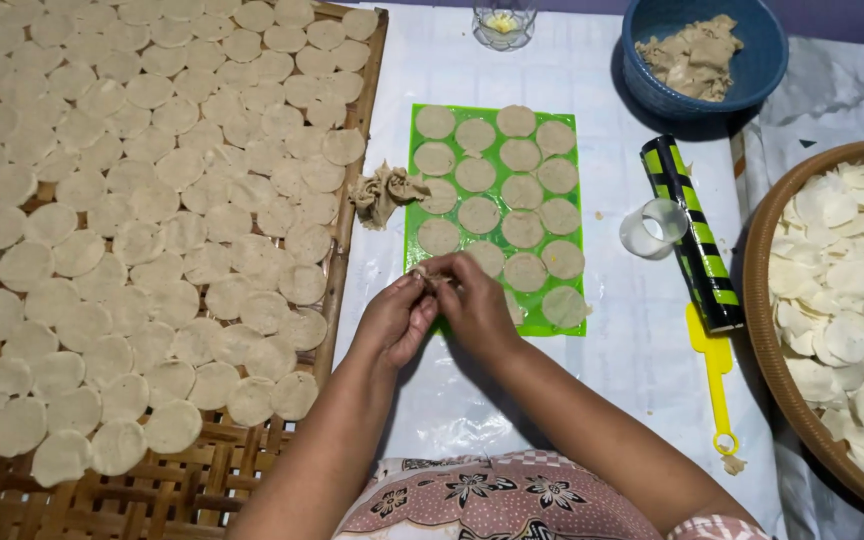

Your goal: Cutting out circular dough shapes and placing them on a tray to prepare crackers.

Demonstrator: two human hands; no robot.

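While both forearms reach forward from the bottom edge and converge over the white table covering (592, 90), the left hand (392, 322) and right hand (474, 305) meet at the near edge of the green sheet (412, 160). Their fingertips press together, pinching a small scrap of dough (424, 273) between them; the fingers curl inward, knuckles up, and the wrists angle toward each other so the hands touch. The scrap sits just over the sheet's lower left corner, beside the cut dough rounds (522, 228) that lie in rows on the green sheet. A crumpled lump of dough trimmings (384, 192) rests at the sheet's left edge, against the woven bamboo tray (202, 490), which is covered with many more flat rounds. To the right of the sheet lie a black-and-green striped rolling pin (697, 245) with a clear round cutter (652, 228) touching it, and a yellow plastic tool (715, 375) just below. A blue bowl (742, 85) holding dough stands at the far right, and a brown basket (767, 350) of pale chips fills the right edge.
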